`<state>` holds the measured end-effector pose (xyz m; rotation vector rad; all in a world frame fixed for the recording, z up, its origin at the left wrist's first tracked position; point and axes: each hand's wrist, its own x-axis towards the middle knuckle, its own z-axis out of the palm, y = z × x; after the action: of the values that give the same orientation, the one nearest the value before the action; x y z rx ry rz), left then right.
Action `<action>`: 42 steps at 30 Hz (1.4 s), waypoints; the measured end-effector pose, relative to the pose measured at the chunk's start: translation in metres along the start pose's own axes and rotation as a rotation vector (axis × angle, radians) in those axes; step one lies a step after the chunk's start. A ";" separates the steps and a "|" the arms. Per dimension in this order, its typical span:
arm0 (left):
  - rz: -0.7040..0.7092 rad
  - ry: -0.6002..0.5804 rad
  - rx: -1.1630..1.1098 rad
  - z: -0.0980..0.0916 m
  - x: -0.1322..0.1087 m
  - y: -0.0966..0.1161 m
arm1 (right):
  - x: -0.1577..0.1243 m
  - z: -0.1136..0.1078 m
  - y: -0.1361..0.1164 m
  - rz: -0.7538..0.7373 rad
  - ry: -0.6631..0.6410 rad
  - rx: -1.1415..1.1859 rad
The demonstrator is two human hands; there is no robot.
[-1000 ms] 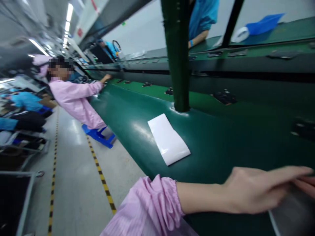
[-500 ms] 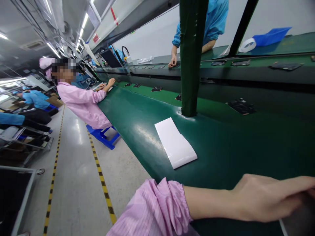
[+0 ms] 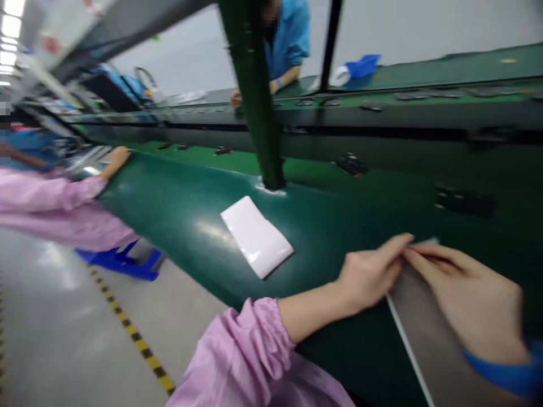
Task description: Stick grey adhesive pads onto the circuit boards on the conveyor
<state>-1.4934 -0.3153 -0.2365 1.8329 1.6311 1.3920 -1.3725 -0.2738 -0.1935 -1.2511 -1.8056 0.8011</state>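
Note:
My left hand [image 3: 371, 277], at the end of a pink sleeve, has its fingers pinched at the far end of a flat grey panel [image 3: 428, 339] with a white edge. My right hand [image 3: 470, 299], with a blue band at the wrist, leans over the panel from the right. Its fingertips are pressed together against those of my left hand. A small pale edge [image 3: 431, 242] shows just beyond the fingers; what they pinch is hidden and blurred. To the left, a white glossy sheet [image 3: 257, 236] lies on the green bench [image 3: 169, 186].
A green post [image 3: 261, 113] rises from the bench. Black circuit boards [image 3: 351, 164] lie along a green strip behind it. A person in a pink sleeve [image 3: 55, 192] works at the left, near a blue stool [image 3: 121, 260]. Across the bench stands a person in blue [image 3: 292, 39].
The view has turned right, so the bench and sheet appear further left. My right hand and more of the grey panel have come into view, with both hands' fingertips together.

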 end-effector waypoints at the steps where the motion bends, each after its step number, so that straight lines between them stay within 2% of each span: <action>1: 0.006 0.024 -0.007 0.002 0.000 -0.002 | -0.001 0.000 -0.001 0.110 0.026 0.057; 3: 0.067 0.064 -0.019 0.006 0.001 -0.008 | -0.001 0.002 -0.003 0.196 0.066 0.159; 7: 0.215 0.130 -0.022 0.009 0.004 -0.011 | -0.002 0.002 -0.006 0.141 0.094 0.170; 11: 0.289 0.179 0.015 0.008 0.004 -0.007 | -0.005 -0.001 -0.005 0.129 0.067 0.206; 17: 0.226 0.145 0.004 0.007 0.003 -0.006 | -0.007 -0.001 -0.007 0.183 0.080 0.299; 22: 0.303 0.184 0.043 0.007 0.003 -0.005 | -0.012 0.003 -0.008 0.169 0.130 0.275; 27: 0.391 0.248 0.090 0.005 0.006 -0.003 | -0.013 0.003 -0.006 0.159 0.116 0.300; 36: 0.376 0.248 0.092 0.005 0.006 0.001 | -0.016 0.007 -0.008 0.191 0.177 0.359; 42: 0.364 0.237 0.094 0.006 0.005 -0.001 | -0.015 0.007 -0.006 0.198 0.157 0.373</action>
<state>-1.4903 -0.3088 -0.2382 2.1726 1.5449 1.7697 -1.3781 -0.2908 -0.1951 -1.2157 -1.3463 1.0626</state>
